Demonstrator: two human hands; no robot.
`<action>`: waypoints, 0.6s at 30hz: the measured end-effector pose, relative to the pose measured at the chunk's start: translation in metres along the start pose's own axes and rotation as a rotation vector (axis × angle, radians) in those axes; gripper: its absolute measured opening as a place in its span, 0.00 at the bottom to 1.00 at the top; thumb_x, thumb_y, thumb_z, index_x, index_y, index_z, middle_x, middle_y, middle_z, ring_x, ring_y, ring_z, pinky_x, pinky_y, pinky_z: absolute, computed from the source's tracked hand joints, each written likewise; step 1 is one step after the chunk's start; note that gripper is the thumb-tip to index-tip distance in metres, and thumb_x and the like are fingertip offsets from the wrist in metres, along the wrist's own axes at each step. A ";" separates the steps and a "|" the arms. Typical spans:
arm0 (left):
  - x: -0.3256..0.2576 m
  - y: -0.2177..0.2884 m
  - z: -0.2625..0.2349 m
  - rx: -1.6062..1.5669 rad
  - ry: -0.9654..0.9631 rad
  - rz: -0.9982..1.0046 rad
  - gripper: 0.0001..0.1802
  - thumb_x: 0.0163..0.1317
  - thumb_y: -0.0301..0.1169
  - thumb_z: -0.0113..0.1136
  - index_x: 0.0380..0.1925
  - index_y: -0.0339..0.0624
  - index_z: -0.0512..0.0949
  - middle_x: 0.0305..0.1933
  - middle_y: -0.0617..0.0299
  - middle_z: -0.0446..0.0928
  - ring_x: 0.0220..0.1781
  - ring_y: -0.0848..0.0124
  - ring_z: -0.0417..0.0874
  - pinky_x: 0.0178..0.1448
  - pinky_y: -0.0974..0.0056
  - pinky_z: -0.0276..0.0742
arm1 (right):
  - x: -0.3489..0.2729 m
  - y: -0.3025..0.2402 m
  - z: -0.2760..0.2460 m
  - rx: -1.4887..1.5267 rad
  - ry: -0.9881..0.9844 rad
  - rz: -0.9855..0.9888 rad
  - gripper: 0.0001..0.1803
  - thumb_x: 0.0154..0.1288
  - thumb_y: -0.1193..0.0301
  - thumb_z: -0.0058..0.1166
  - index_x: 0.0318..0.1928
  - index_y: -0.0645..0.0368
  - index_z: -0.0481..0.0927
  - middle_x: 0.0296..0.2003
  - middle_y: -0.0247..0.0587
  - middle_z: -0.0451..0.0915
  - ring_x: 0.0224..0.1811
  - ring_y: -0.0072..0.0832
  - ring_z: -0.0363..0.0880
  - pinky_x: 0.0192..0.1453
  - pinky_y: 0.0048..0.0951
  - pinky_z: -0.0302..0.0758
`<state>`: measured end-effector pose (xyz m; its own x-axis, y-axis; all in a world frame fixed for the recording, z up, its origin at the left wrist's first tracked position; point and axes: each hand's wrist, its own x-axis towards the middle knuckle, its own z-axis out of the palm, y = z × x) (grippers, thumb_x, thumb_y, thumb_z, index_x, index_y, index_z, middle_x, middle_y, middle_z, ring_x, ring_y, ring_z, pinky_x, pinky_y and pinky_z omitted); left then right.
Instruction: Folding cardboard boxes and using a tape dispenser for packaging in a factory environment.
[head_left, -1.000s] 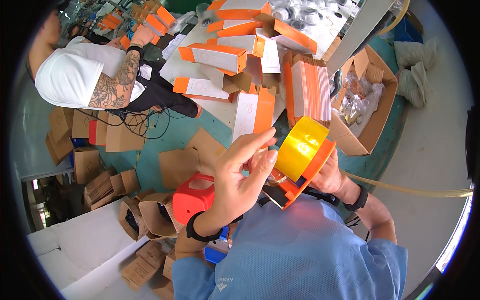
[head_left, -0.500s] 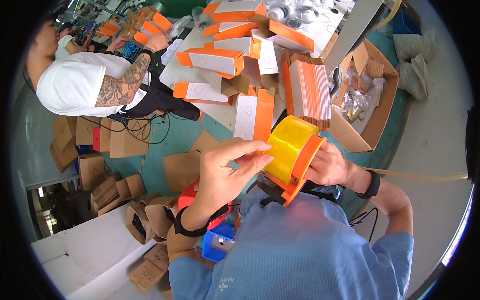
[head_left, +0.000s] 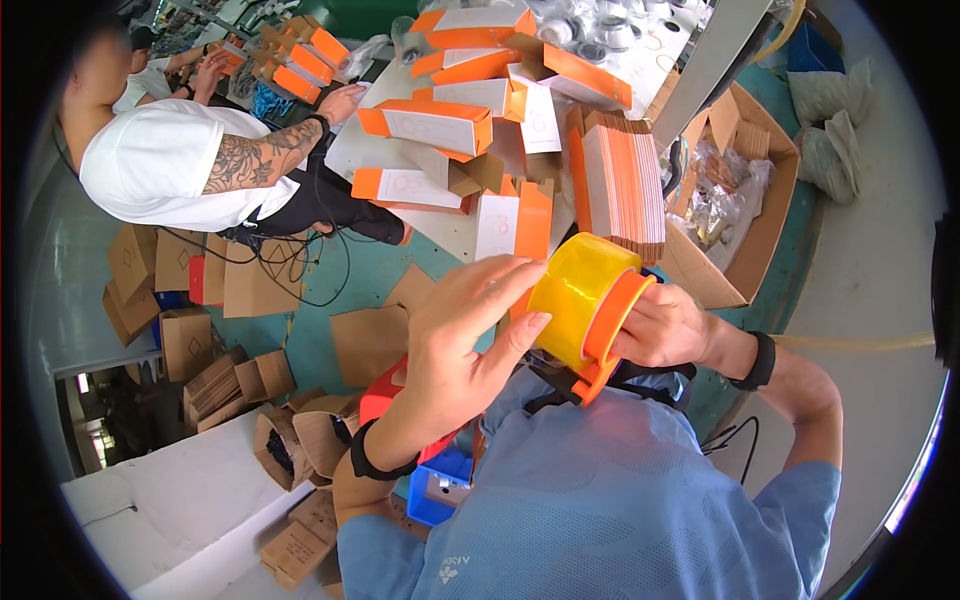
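Observation:
An orange tape dispenser (head_left: 604,366) loaded with a wide roll of yellow tape (head_left: 575,295) is held up in front of my chest. My right hand (head_left: 665,328) is closed around the dispenser's right side; part of its grip is hidden behind the fingers. At the roll's left side is my left hand (head_left: 465,325), thumb and fingers apart, with nothing seen between them. Its fingertips lie close to the yellow tape; whether they touch it I cannot tell.
Ahead stands a table (head_left: 372,140) with orange and white boxes (head_left: 440,125) and a stack of flat cartons (head_left: 622,190). An open carton of plastic bags (head_left: 770,200) is at the right. Cardboard boxes (head_left: 250,280) lie on the floor at left, near a co-worker (head_left: 165,165).
My left hand has opened wider from its near-pinch beside the tape. The dispenser has turned slightly in my right hand. The co-worker's arm has shifted.

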<state>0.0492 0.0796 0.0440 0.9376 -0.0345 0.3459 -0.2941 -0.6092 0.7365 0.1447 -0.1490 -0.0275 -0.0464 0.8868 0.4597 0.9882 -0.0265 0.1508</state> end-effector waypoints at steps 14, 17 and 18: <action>-0.019 -0.008 0.015 -0.240 -0.013 -0.151 0.15 0.59 0.24 0.66 0.46 0.33 0.78 0.36 0.52 0.81 0.33 0.66 0.81 0.40 0.67 0.76 | 0.008 0.010 -0.004 -0.126 -0.061 -0.086 0.09 0.56 0.70 0.50 0.39 0.52 0.74 0.46 0.36 0.81 0.53 0.23 0.78 0.57 0.21 0.67; -0.023 -0.006 0.021 -0.271 0.080 -0.204 0.15 0.60 0.24 0.65 0.47 0.33 0.78 0.36 0.52 0.81 0.33 0.66 0.82 0.41 0.67 0.77 | 0.011 0.010 -0.005 -0.152 -0.057 -0.088 0.09 0.55 0.70 0.50 0.39 0.52 0.73 0.44 0.35 0.81 0.52 0.22 0.78 0.56 0.20 0.67; -0.022 -0.005 0.023 -0.241 0.107 -0.204 0.16 0.61 0.24 0.64 0.48 0.32 0.77 0.35 0.52 0.81 0.34 0.66 0.82 0.41 0.66 0.77 | 0.012 0.009 -0.004 -0.154 -0.047 -0.079 0.09 0.55 0.70 0.51 0.39 0.52 0.73 0.43 0.34 0.81 0.50 0.22 0.78 0.56 0.20 0.66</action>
<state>0.0344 0.0657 0.0192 0.9608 0.1598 0.2264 -0.1494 -0.3895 0.9088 0.1528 -0.1408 -0.0171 -0.1126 0.9097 0.3998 0.9474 -0.0229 0.3191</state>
